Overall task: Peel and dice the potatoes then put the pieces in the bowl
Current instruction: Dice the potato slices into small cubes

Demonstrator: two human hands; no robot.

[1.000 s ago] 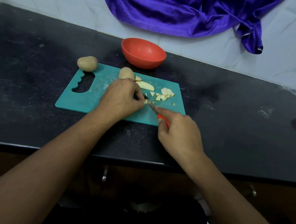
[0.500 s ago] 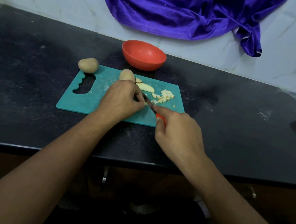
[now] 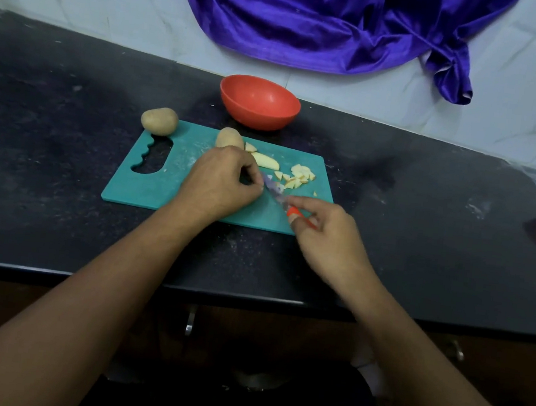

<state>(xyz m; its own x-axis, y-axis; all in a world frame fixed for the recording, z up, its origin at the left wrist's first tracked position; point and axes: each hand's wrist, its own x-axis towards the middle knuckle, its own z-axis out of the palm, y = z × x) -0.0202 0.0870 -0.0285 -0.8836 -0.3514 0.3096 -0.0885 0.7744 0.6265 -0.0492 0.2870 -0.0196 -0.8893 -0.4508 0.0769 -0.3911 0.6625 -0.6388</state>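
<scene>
we see bare dark counter (image 3: 50, 153) left and right of the teal board (image 3: 149, 190). before the red bowl (image 3: 259, 102) lie the middle potato (image 3: 230, 137), a wedge (image 3: 266, 160) and diced pieces (image 3: 300, 175); the corner potato (image 3: 159, 120) sits at the board's far left corner.

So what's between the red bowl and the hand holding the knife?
In the head view, a pile of pale diced potato pieces on the teal plastic cutting board lies between the round red bowl and the right hand.
</scene>
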